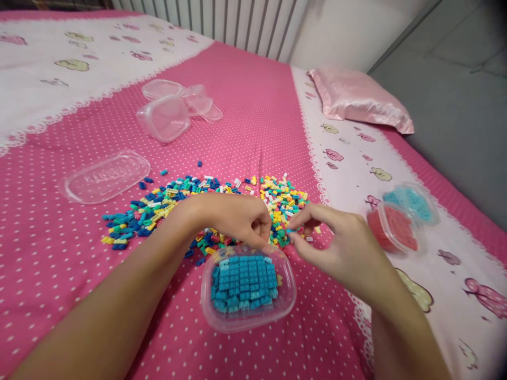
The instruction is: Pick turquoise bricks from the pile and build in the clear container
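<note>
My right hand pinches a small blue toy brick between thumb and forefinger, right of the clear container. My left hand is closed, its fingers curled downward at the far rim of that container; whatever they hold, if anything, is hidden. The clear plastic container stands in front of me, with blue bricks packed in rows inside. Behind and partly under my hands spreads a pile of mixed small bricks in blue, green, yellow, white and red.
On the left lies a clear lid. Farther back are an upturned clear container and more lids. At right, one container holds red bricks, another light-blue bricks. A pink pillow rests on the dotted pink bedspread.
</note>
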Motion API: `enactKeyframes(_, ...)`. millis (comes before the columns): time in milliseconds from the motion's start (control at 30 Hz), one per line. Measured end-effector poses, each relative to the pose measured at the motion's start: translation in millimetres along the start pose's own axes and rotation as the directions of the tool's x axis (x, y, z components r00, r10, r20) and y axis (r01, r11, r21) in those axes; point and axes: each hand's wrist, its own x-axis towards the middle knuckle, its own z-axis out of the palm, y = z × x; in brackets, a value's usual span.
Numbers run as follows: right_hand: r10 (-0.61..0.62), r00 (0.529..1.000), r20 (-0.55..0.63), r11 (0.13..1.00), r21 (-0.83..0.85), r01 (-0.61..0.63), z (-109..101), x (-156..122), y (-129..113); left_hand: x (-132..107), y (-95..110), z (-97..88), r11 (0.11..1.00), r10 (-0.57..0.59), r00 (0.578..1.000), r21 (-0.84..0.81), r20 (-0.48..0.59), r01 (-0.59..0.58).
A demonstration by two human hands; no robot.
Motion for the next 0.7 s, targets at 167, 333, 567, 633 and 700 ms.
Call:
enactKeyframes(167, -0.211, 0.904, 0.373, 0.977, 0.120, 0.179, -2.2, -19.0, -27.2, -0.1, 1.8, 0.1, 0.999, 0.011, 1.000, 0.034, -0.017, -0.010)
enactKeyframes(333, -0.158, 0.879, 0.450, 0.974, -0.076, 0.214, 4.7, -22.5, -28.2, 0.9, 1.1, 0.1, 1.000, 0.011, 1.000, 0.018, -0.002, -0.011)
enactKeyframes(567, -0.171, 0.858, 0.484, 0.972, -0.057, 0.226, 7.4, -21.0, -26.0, 0.6, -0.5, 0.8, 1.000, 0.017, 1.000, 0.003, 0.007, -0.017)
enactKeyframes(633, -0.171, 0.861, 0.479, 0.972, -0.060, 0.226, 8.3, -21.4, -26.4, 0.6, -0.7, 1.1, 1.000, 0.013, 1.000, -0.005, 0.010, -0.013)
enactKeyframes(700, -0.163, 0.855, 0.492, 0.974, -0.059, 0.219, 8.5, -22.3, -26.7, 0.9, -1.2, 1.3, 1.000, 0.017, 1.000, 0.005, 0.008, -0.017)
